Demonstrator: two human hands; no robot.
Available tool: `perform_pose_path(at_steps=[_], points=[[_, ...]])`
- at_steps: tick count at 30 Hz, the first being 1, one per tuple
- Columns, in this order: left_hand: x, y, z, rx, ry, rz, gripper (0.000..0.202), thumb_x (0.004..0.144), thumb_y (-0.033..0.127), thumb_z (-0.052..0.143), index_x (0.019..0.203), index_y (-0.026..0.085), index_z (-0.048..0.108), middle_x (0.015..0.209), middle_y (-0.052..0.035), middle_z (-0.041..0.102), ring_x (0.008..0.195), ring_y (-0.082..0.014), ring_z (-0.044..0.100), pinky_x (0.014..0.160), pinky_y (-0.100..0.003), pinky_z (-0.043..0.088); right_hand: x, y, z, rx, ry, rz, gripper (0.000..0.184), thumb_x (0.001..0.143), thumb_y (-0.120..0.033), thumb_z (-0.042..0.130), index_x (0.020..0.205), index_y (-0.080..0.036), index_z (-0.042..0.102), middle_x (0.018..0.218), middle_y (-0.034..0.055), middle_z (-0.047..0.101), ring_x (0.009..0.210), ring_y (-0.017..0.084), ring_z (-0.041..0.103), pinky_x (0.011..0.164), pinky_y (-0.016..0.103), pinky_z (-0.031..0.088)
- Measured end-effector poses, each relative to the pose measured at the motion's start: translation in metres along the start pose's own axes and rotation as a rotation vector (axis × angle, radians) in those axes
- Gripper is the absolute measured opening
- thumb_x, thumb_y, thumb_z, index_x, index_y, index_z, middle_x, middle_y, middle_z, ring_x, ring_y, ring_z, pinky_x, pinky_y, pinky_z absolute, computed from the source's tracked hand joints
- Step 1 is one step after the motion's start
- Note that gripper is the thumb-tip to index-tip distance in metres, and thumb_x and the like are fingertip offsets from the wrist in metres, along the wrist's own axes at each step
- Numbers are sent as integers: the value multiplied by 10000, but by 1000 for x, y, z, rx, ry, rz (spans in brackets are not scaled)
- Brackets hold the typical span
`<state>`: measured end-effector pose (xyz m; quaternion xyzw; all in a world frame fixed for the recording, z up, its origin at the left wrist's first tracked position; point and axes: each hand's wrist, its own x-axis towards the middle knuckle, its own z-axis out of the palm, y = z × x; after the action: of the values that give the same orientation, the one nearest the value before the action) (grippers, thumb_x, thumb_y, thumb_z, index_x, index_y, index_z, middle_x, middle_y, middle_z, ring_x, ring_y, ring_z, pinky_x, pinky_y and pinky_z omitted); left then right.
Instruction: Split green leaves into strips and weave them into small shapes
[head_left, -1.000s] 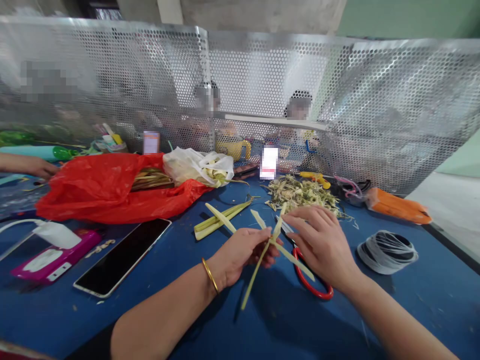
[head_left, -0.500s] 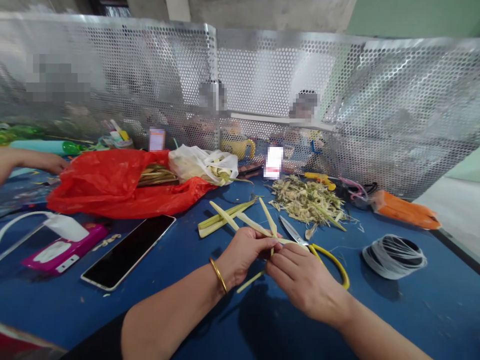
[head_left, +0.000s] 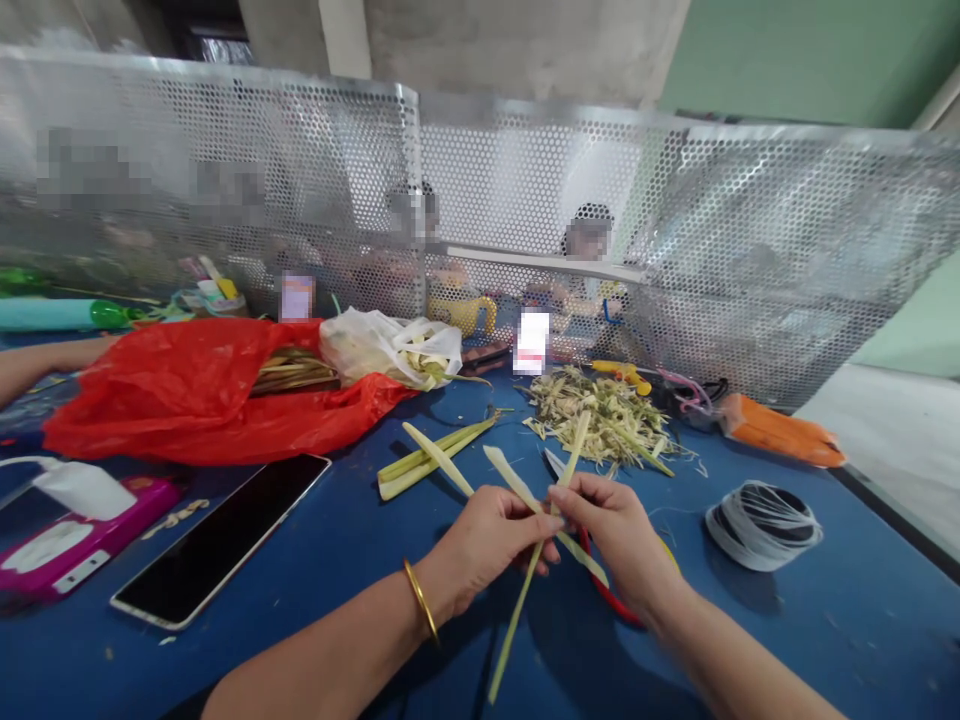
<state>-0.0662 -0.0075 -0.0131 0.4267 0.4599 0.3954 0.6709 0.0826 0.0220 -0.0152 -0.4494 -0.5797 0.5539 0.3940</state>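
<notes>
My left hand [head_left: 486, 545], with a gold bangle [head_left: 421, 600] on the wrist, pinches several crossed pale green leaf strips [head_left: 525, 590] just above the blue table [head_left: 315, 590]. My right hand [head_left: 616, 530] pinches the same strips where they cross, thumb and forefinger closed on an upright strip. Under my right hand lie scissors [head_left: 611, 590] with a red handle loop, their blades pointing away from me.
A bundle of leaf strips [head_left: 431, 458] lies just beyond my hands, a heap of trimmings [head_left: 604, 415] behind it. A red plastic bag [head_left: 187, 395], a white bag [head_left: 390, 348], a phone [head_left: 225, 535], a pink pack [head_left: 67, 535] and a wire coil [head_left: 761, 520] lie around. A perforated metal screen [head_left: 525, 200] closes the back. Another person's arm [head_left: 37, 362] rests far left.
My right hand came in from over the scissors to meet my left hand and now pinches the strips at their crossing. The strips have turned, one long end pointing down toward me.
</notes>
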Motion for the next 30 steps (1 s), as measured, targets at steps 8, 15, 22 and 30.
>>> perform_pose_path(at_steps=[8, 15, 22, 30], points=[[1, -3, -1, 17, 90, 73, 264, 697, 379, 697, 676, 115, 700, 601, -36, 657, 541, -96, 543, 530, -195, 378, 1, 4, 0, -222, 77, -187, 294, 820, -402, 581, 634, -176, 561, 587, -15, 546, 574, 126, 488, 559, 240, 386], [6, -1, -2, -152, 252, 68, 290, 642, 403, 743, 676, 119, 695, 621, -23, 643, 518, -95, 544, 529, -207, 403, -3, 1, -4, -551, -2, -301, 170, 867, -275, 504, 988, -206, 602, 769, 11, 643, 700, 160, 586, 639, 250, 433], [11, -5, -2, -71, 354, 112, 188, 600, 299, 751, 646, 125, 695, 553, -15, 631, 521, -134, 576, 538, -234, 429, -12, -4, 0, -692, 29, -448, 153, 878, -236, 467, 923, -219, 613, 823, 30, 668, 744, 170, 612, 669, 261, 439], [2, 3, 2, -86, 204, 116, 219, 788, 304, 608, 812, 114, 713, 754, -67, 708, 646, -129, 630, 586, -209, 449, -3, -5, -3, -348, -18, -193, 144, 834, -329, 553, 807, -197, 605, 747, 13, 658, 719, 167, 599, 669, 255, 447]])
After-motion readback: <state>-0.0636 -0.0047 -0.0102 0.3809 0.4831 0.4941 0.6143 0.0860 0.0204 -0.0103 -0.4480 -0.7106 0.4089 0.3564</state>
